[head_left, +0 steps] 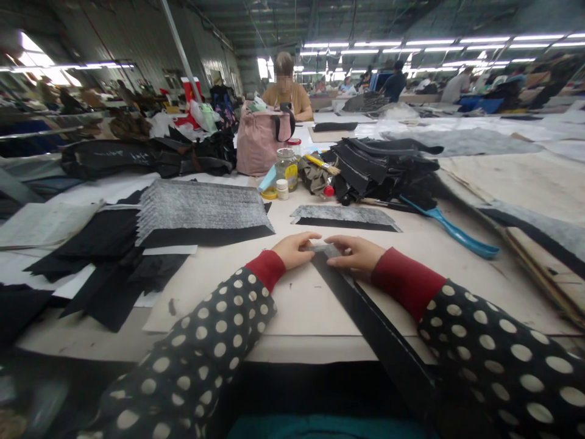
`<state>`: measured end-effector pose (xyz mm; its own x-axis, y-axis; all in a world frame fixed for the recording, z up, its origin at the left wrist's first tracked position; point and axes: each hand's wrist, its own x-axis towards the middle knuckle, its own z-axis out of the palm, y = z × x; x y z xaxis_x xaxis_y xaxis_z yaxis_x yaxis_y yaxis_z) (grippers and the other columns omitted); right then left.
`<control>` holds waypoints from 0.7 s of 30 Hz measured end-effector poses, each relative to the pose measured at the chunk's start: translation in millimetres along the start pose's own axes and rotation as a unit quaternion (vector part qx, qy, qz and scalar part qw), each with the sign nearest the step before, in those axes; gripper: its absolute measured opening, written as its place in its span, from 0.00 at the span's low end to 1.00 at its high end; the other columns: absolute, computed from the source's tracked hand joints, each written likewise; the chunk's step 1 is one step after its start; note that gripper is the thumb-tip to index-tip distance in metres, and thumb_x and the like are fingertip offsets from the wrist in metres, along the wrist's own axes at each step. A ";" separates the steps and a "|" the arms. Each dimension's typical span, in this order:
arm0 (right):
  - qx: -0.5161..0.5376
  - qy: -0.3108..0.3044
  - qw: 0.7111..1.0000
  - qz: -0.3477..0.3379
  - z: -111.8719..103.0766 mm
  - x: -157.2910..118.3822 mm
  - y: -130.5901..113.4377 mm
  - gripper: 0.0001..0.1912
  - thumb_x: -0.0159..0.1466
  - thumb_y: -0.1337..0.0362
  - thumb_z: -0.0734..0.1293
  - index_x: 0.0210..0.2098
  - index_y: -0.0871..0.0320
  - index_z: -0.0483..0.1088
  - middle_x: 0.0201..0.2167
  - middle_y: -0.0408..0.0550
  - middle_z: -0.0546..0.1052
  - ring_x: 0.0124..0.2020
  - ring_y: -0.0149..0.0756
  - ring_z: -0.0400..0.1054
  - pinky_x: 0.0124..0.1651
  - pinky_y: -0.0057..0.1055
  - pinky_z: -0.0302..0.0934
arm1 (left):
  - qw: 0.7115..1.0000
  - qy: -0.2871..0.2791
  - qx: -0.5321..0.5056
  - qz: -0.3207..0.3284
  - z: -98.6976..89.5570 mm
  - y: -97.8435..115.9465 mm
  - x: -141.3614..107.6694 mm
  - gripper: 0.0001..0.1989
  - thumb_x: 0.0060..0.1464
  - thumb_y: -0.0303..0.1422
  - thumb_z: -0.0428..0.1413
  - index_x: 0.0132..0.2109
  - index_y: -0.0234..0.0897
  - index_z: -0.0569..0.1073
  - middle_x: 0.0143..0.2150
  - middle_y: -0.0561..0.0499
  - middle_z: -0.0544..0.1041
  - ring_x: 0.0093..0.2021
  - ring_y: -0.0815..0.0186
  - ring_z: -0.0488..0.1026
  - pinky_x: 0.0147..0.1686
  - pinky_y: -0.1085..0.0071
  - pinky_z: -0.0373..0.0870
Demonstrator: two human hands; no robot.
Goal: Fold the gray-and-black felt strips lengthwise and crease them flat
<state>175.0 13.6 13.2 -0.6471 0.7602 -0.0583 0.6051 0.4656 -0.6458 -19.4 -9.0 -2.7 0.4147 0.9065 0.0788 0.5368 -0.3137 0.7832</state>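
A long black fabric strip point(365, 311) runs from the middle of the board down over its front edge towards my body. A grey patch shows at its far end. My left hand point(296, 250) is at that end's left corner, thumb and fingers drawn together on it. From the right, my right hand point(357, 252) pinches the same end, its fingers bent over the edge. Just beyond my hands lies a small stack of grey pieces with black borders point(345, 217). A larger stack of similar grey-and-black pieces point(205, 210) sits to the left.
Black fabric pieces point(103, 235) spread at the left. At the back stand a pink bag point(258, 140), a glass jar point(287, 167), a small white bottle point(282, 189), a yellow-handled brush point(322, 163) and a black fabric pile point(379, 164). A blue-handled tool point(457, 231) lies right. A person point(297, 97) sits opposite.
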 end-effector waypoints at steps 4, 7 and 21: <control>-0.027 0.044 0.997 -0.055 3.5 9.7 3.1 0.13 0.56 0.65 0.61 0.39 0.62 0.69 0.33 0.48 0.70 0.34 0.31 0.63 0.38 0.28 0.56 | 0.995 0.001 0.096 0.023 1.1 1.9 1.6 0.18 0.44 0.27 0.51 0.46 0.35 0.68 0.31 0.54 0.69 0.29 0.71 0.64 0.30 0.75 0.62; -0.055 0.058 0.993 -0.083 10.1 13.6 6.7 0.11 0.54 0.69 0.61 0.36 0.62 0.70 0.30 0.47 0.70 0.33 0.31 0.63 0.37 0.28 0.56 | 0.987 0.013 0.154 0.031 -0.8 0.1 2.8 0.13 0.44 0.29 0.52 0.40 0.36 0.71 0.30 0.53 0.68 0.29 0.71 0.63 0.30 0.75 0.61; -0.085 0.081 0.981 -0.156 14.3 12.0 13.9 0.11 0.51 0.74 0.61 0.33 0.62 0.70 0.30 0.48 0.69 0.34 0.32 0.62 0.39 0.29 0.56 | 0.982 0.032 0.168 0.083 -3.3 -2.7 0.5 0.09 0.44 0.21 0.50 0.32 0.34 0.73 0.31 0.52 0.69 0.33 0.71 0.66 0.36 0.75 0.64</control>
<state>169.0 22.7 -7.3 -0.7389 0.6243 0.2535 0.4667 0.7456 -0.4758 -23.1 -6.8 -2.8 0.4753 0.8479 0.2349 0.6823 -0.5238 0.5100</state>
